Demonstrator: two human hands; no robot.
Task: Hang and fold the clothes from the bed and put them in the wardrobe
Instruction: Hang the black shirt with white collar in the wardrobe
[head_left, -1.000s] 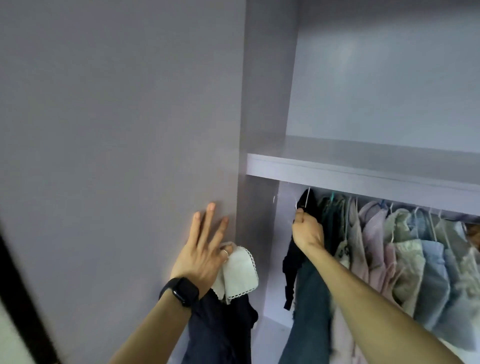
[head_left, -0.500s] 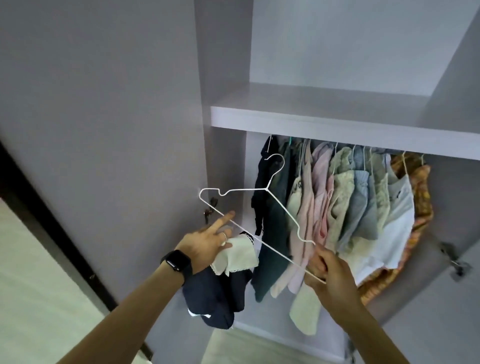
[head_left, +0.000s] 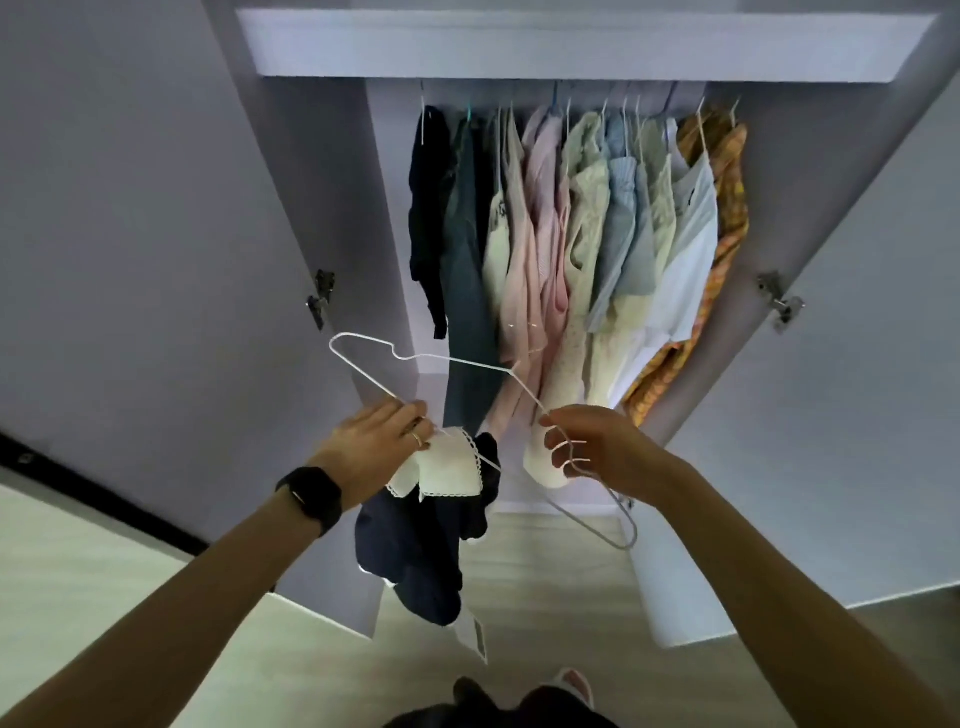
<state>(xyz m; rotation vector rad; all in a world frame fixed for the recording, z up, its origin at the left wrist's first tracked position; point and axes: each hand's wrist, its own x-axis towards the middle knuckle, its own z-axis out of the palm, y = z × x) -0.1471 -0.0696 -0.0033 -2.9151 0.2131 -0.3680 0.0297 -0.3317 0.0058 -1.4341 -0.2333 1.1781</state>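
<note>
Freshly taken from the wardrobe (head_left: 571, 47), the white wire hanger (head_left: 447, 358) sits mid-frame, your left hand (head_left: 382, 441) pinching its lower bar alongside the navy lace-collared garment (head_left: 415, 545), your right hand (head_left: 592, 447) gripping its sloping arm, and dressing the hanger looks next.

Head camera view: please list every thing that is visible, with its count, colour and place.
wire hanger: one, white, between both hands
navy garment: one, dark blue with a white lace collar, hanging from the left hand
hanging clothes: about ten, navy, pink, cream, pale blue, orange, under the shelf
shelf: one, lilac, top
left door: one, lilac, open
right door: one, lilac, open
floor: pale wood, below
watch: one, black, left wrist
left hand: grips the collar
right hand: grips the hanger's shoulder
</note>
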